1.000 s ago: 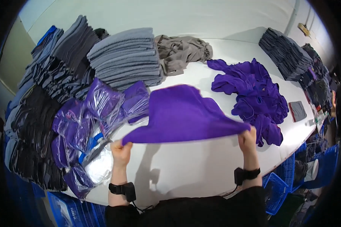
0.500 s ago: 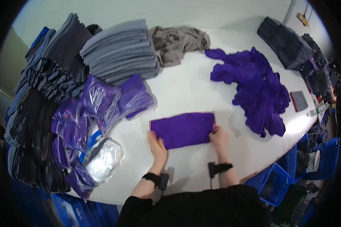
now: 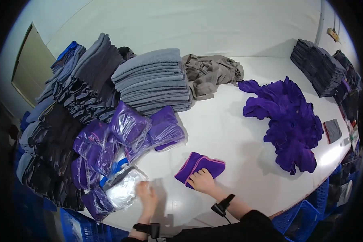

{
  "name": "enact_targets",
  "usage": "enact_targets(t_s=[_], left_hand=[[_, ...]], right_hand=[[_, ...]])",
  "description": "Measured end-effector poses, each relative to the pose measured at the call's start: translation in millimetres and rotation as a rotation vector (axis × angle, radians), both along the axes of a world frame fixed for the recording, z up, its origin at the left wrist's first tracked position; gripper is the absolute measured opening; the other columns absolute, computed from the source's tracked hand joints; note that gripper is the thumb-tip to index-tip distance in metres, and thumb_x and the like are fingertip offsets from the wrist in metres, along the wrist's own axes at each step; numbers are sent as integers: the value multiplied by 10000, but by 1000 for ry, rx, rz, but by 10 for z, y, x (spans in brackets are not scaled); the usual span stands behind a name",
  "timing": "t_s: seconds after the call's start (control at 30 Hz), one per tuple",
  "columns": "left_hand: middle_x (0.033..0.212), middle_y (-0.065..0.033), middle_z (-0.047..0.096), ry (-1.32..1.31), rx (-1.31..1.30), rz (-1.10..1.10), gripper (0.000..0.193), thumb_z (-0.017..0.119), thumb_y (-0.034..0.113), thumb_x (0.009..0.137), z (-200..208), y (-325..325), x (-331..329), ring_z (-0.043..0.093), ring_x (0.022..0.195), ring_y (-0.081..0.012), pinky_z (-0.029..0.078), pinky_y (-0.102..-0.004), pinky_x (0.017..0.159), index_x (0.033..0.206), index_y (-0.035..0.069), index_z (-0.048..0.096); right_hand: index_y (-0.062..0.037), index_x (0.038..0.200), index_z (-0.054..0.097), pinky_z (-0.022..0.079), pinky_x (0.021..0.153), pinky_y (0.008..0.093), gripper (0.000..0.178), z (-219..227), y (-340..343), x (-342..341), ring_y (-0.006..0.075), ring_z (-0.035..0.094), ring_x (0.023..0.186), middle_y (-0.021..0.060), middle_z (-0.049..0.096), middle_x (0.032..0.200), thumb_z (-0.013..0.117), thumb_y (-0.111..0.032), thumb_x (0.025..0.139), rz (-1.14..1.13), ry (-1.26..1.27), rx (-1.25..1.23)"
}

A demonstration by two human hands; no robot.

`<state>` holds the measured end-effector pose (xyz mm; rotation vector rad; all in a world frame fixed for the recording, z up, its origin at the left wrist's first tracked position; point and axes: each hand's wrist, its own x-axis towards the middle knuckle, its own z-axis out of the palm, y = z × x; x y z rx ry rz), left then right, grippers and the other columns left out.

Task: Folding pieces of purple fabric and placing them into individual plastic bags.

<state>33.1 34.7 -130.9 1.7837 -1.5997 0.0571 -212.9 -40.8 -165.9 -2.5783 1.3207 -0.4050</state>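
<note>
A purple cloth (image 3: 218, 165) with pink edging lies folded into a small bundle on the white table. My right hand (image 3: 201, 181) grips its near side, fingers bent over the pink edge. To the left, my left hand (image 3: 147, 196) is off the cloth, beside the right edge of a pile of clear plastic bags (image 3: 124, 189). Its fingers are blurred, and whether they touch the bags I cannot tell. Several purple cloths in clear bags (image 3: 130, 123) lie heaped beyond and left of that pile.
Loose purple cloths (image 3: 290, 117) lie heaped at the right, near a small grey folded cloth (image 3: 333, 131). Grey cloth stacks (image 3: 153, 80) and dark ones (image 3: 54, 133) line the back and left. A brown-grey crumpled cloth (image 3: 213, 72) sits behind. Blue baskets (image 3: 298, 220) stand below the table edge.
The purple cloth has gone from a flat rectangle held by both hands to a smaller folded bundle under my right hand. My left hand has let go and moved left to the plastic bags.
</note>
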Motion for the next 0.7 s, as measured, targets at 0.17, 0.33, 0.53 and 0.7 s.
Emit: enact_targets(t_s=[0.17,0.33,0.53,0.7], left_hand=[[1015,-169,529,-282,139,-253,448,633,246,698,88,142,18,491,927,-357,385,-450,767,1075,30,524],[1041,-173,499,-201,125,-512,637,701,354,670,-332,-130,-1211,477,956,-344,398,-387,782,1143,10,450],[1024,-148,508,283,392,-607,425,605,185,740,-643,-80,-945,484,984,-285,388,-370,847,1127,47,496],[1216,-204,458,-223,338,-195,500,561,142,738,-230,-4,175,433,1127,-369,357,-424,941,1203,1,442]], right_hand=[[-83,698,601,393,674,375,235,-45,-144,96,233,577,667,84,597,650,491,-246,825,65,-43,20],[-29,880,568,395,800,424,133,-63,-7,-82,308,550,843,147,573,874,483,-110,817,-94,-533,54],[-56,1035,532,305,973,468,271,159,670,-254,330,493,997,164,516,1031,544,-155,784,34,-185,-283],[-91,989,562,351,834,438,290,24,235,110,274,521,878,81,545,962,588,-282,773,137,-30,-92]])
